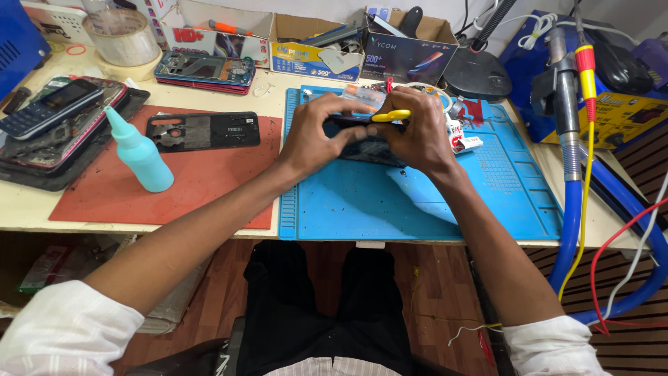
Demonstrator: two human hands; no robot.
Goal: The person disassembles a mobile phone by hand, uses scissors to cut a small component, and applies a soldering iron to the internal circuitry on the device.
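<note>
both hands, left hand (313, 139) and right hand (417, 139), had fingers clamped on a dark phone (369, 147); it looked thin, stiff, fragile, best gripped by its edges.

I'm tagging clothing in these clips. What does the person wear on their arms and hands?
Both hands, left hand and right hand, are bare: no gloves, rings or watch show. The forearms are bare too. White sleeves with a faint check are pushed up to the elbows, the left sleeve and the right sleeve.
</note>
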